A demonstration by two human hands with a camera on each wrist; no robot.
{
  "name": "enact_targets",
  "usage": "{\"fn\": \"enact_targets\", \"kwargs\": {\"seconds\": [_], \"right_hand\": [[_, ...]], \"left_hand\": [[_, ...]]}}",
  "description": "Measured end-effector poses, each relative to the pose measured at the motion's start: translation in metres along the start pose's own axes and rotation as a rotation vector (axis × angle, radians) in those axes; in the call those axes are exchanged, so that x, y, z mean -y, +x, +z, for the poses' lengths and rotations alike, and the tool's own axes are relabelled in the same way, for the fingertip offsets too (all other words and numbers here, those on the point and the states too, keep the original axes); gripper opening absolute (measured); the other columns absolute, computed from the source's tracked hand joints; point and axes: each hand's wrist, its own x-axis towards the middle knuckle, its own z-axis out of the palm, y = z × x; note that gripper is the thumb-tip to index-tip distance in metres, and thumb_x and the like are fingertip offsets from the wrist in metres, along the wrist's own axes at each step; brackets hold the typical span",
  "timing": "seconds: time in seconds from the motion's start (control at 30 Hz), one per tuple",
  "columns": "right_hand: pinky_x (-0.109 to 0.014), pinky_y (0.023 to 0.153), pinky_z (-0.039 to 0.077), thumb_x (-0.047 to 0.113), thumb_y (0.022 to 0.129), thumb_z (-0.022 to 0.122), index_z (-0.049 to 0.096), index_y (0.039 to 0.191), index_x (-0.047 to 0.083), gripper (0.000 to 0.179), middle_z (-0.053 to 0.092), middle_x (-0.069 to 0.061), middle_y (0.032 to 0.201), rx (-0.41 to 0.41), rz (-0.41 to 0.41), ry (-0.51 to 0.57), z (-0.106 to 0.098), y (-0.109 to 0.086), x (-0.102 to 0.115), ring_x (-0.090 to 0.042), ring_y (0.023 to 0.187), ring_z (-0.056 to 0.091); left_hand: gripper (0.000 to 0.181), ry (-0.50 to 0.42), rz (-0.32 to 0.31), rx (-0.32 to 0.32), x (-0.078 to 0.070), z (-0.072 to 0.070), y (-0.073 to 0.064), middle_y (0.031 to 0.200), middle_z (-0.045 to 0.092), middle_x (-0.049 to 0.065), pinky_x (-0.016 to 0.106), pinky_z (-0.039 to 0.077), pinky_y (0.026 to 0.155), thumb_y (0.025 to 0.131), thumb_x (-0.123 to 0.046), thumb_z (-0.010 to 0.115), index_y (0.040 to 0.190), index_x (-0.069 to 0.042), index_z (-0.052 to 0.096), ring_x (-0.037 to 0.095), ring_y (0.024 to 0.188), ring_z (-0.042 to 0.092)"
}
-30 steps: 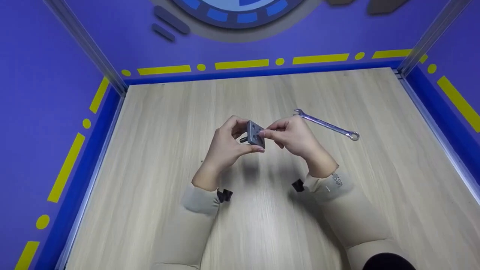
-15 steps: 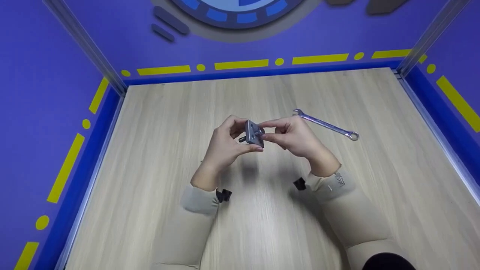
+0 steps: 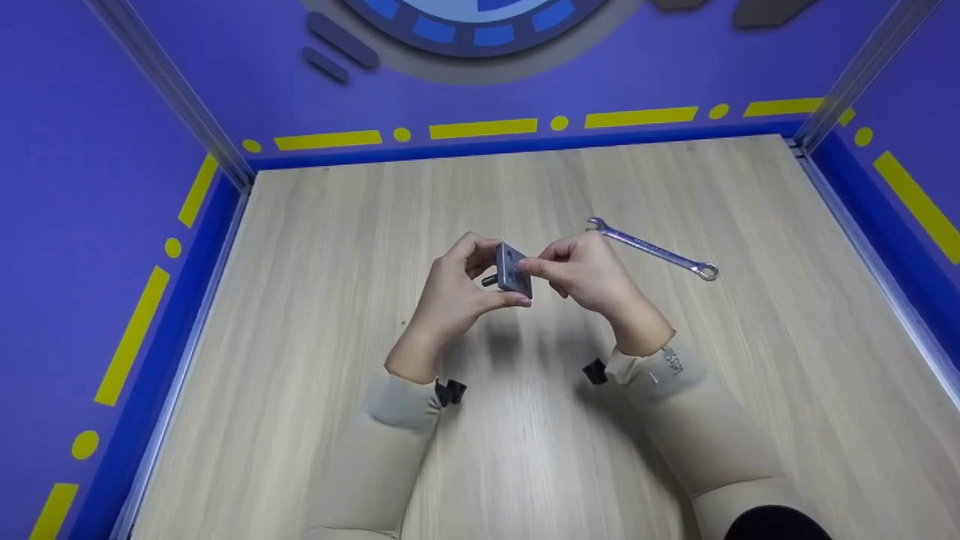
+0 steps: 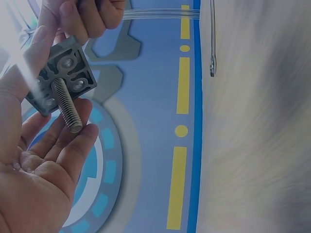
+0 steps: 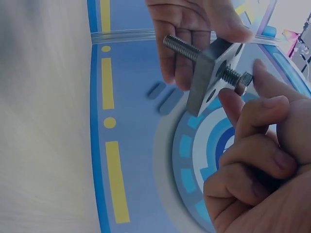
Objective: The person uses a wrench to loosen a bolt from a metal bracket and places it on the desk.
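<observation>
My left hand point(image 3: 450, 292) grips a square grey metal plate point(image 3: 512, 283) by its edges, thumb below and fingers above, raised over the table. A threaded bolt point(image 4: 67, 104) runs through the plate, its long end sticking out toward the left palm. Round holes and recesses mark the plate's face in the left wrist view. On the other side, the thumb and index finger of my right hand point(image 3: 589, 274) pinch around the hex bolt head point(image 5: 246, 78). Some thread shows between head and plate point(image 5: 198, 90) in the right wrist view. The remaining right fingers are curled in.
A combination wrench point(image 3: 652, 250) lies on the wooden table point(image 3: 337, 247), behind and right of the right hand. Blue panels point(image 3: 480, 97) with yellow markings enclose the table at the back and both sides.
The right index finger stretched out over the bolt head half a second ago and is now bent back, with the thumb higher. The plate has shifted slightly; the wrench has not moved.
</observation>
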Motion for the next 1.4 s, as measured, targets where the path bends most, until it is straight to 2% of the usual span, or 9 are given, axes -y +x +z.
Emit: {"fn": "enact_targets", "kwargs": {"seconds": [0.13, 0.23, 0.4, 0.67, 0.8, 0.93, 1.07, 1.27, 1.4], "right_hand": [[-0.018, 0.045, 0.030, 0.021, 0.099, 0.090, 0.089, 0.106, 0.005, 0.018, 0.056, 0.010, 0.057, 0.016, -0.032, 0.029, -0.001, -0.001, 0.001, -0.005, 0.050, 0.045], [-0.016, 0.043, 0.030, 0.012, 0.098, 0.087, 0.088, 0.117, 0.005, 0.020, 0.055, 0.009, 0.056, 0.042, -0.076, 0.047, -0.003, -0.002, 0.001, -0.003, 0.049, 0.045], [-0.016, 0.043, 0.030, 0.001, 0.099, 0.078, 0.087, 0.121, 0.006, 0.024, 0.054, 0.009, 0.056, 0.070, -0.114, 0.062, -0.004, -0.003, 0.002, -0.002, 0.048, 0.044], [-0.017, 0.046, 0.031, 0.007, 0.100, 0.083, 0.082, 0.132, 0.005, 0.032, 0.052, 0.009, 0.060, 0.076, -0.166, 0.103, -0.008, -0.003, 0.000, -0.004, 0.052, 0.041], [-0.020, 0.051, 0.033, 0.026, 0.105, 0.082, 0.086, 0.111, 0.005, 0.022, 0.058, 0.009, 0.066, -0.032, -0.113, 0.030, -0.001, -0.001, 0.000, -0.006, 0.060, 0.045], [-0.021, 0.051, 0.031, 0.041, 0.112, 0.073, 0.079, 0.075, 0.009, 0.049, 0.058, 0.011, 0.063, -0.061, -0.023, -0.071, 0.007, 0.001, -0.001, -0.008, 0.058, 0.045], [-0.021, 0.049, 0.027, 0.044, 0.114, 0.069, 0.070, 0.064, 0.013, 0.059, 0.050, 0.011, 0.058, -0.025, 0.011, -0.078, 0.009, 0.001, 0.000, -0.009, 0.055, 0.041], [-0.020, 0.052, 0.034, 0.034, 0.107, 0.081, 0.081, 0.087, 0.011, 0.031, 0.064, 0.004, 0.068, 0.018, -0.034, -0.057, 0.003, -0.003, 0.004, -0.012, 0.060, 0.051], [-0.020, 0.058, 0.041, 0.022, 0.103, 0.085, 0.087, 0.108, 0.010, 0.013, 0.078, -0.003, 0.089, 0.041, -0.083, -0.051, -0.002, -0.007, 0.007, -0.015, 0.072, 0.059]], "left_hand": [[0.070, -0.011, 0.005, 0.001, 0.000, 0.000, 0.000, 0.128, 0.080, 0.000, 0.024, 0.057, 0.124, 0.075, -0.023, 0.108, 0.132, -0.014, 0.070, 0.016, 0.128, 0.078], [0.070, -0.024, 0.007, -0.003, -0.001, 0.000, 0.000, 0.127, 0.080, 0.002, 0.025, 0.057, 0.124, 0.074, -0.021, 0.109, 0.132, -0.013, 0.070, 0.017, 0.125, 0.078], [0.070, -0.022, -0.002, -0.008, -0.002, -0.001, 0.000, 0.127, 0.081, 0.001, 0.025, 0.057, 0.124, 0.074, -0.021, 0.109, 0.132, -0.013, 0.070, 0.016, 0.125, 0.077], [0.071, 0.011, -0.041, -0.003, -0.002, -0.002, -0.002, 0.131, 0.079, -0.003, 0.024, 0.056, 0.125, 0.076, -0.023, 0.108, 0.135, -0.016, 0.069, 0.013, 0.130, 0.076], [0.071, -0.006, -0.033, 0.001, -0.002, 0.000, -0.001, 0.131, 0.080, -0.001, 0.025, 0.057, 0.124, 0.076, -0.021, 0.108, 0.134, -0.015, 0.069, 0.015, 0.130, 0.077], [0.071, -0.025, -0.010, 0.007, -0.001, 0.003, 0.000, 0.131, 0.081, 0.002, 0.026, 0.058, 0.124, 0.074, -0.019, 0.109, 0.133, -0.012, 0.070, 0.017, 0.129, 0.077], [0.072, -0.021, -0.006, 0.012, 0.000, 0.005, 0.001, 0.131, 0.081, 0.000, 0.025, 0.058, 0.123, 0.073, -0.019, 0.110, 0.133, -0.012, 0.070, 0.016, 0.130, 0.077], [0.071, -0.005, -0.018, 0.020, 0.001, 0.005, 0.000, 0.130, 0.080, -0.002, 0.024, 0.057, 0.124, 0.074, -0.023, 0.109, 0.133, -0.015, 0.069, 0.014, 0.130, 0.076], [0.070, -0.012, -0.027, 0.019, 0.000, 0.004, 0.000, 0.129, 0.080, -0.001, 0.025, 0.056, 0.125, 0.075, -0.023, 0.108, 0.133, -0.016, 0.069, 0.014, 0.130, 0.077]]}}
